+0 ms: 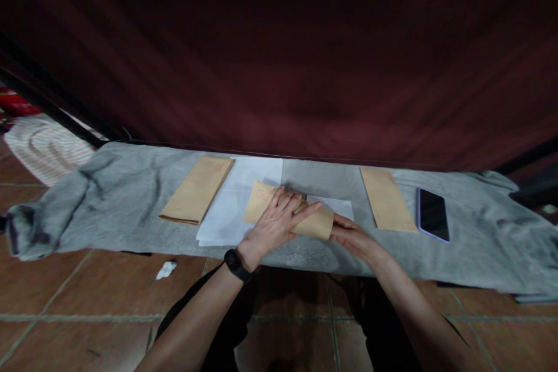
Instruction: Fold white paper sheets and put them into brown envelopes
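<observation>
A brown paper envelope [317,222] lies aslant in front of me, with small red print near its left end. My left hand [279,212], a black watch on its wrist, lies across the top of this envelope, its thumb stretched to the right and its fingers bent toward the far edge. At the right end, my right hand [351,238] grips the envelope, with its fingertips partly hidden behind the paper. White sheets [229,203] lie under and left of the envelope. Another white paper [337,207] shows just behind its right part.
A stack of brown envelopes [198,189] lies on the left, and another brown envelope [387,197] on the right beside a phone [432,214]. Grey cloth [131,203] covers the low surface. Behind it hangs a dark red curtain [279,70]. A white scrap [166,269] is on the tiled floor.
</observation>
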`<state>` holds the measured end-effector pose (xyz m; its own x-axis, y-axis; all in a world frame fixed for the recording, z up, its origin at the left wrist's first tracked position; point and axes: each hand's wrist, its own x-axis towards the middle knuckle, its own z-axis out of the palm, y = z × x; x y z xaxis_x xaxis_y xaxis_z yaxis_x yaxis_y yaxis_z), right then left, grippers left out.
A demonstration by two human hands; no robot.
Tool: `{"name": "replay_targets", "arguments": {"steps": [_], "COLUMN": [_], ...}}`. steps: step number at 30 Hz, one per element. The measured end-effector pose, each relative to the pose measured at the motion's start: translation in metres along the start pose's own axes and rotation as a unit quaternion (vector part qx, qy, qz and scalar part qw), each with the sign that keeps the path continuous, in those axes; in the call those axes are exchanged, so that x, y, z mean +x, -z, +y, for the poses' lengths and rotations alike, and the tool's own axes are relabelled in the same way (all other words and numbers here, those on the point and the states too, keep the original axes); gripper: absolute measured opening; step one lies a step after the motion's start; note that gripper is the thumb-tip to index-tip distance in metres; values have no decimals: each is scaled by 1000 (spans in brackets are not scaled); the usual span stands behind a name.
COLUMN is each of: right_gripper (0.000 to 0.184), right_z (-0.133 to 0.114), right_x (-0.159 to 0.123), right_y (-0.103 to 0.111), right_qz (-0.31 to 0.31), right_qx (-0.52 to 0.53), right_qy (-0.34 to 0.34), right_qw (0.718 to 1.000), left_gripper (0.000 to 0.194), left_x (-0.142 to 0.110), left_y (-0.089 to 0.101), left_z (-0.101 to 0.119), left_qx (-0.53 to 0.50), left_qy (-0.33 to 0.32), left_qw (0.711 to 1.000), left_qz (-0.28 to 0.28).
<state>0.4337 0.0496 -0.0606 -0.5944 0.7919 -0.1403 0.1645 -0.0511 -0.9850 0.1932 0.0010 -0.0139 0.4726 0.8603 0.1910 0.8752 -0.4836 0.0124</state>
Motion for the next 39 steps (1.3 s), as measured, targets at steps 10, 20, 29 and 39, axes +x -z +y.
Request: {"name": "replay_targets", "arguments": {"steps": [10,20,29,39], "right_gripper": [52,47,26,20], "right_z": [39,59,53,42], "right_x": [-4,3,9,13], "right_y": [47,41,41,53], "right_qz": [315,300,299,345], "right_qx": [-412,-522,-498,-228], "right_qy": [13,-48,-63,41], "right_qw": [855,797,812,909], "left_gripper": [105,108,108,112], "left_x": [-19,-25,-24,-25], "left_y": [-9,-16,-25,-30], "left_z": [-49,-62,-65,-68], "left_qx": [-11,-49,-47,-46], "left_qy": [93,132,124,126], "left_qw": [995,990,991,991], "left_qz": [33,-22,-13,-10]}}
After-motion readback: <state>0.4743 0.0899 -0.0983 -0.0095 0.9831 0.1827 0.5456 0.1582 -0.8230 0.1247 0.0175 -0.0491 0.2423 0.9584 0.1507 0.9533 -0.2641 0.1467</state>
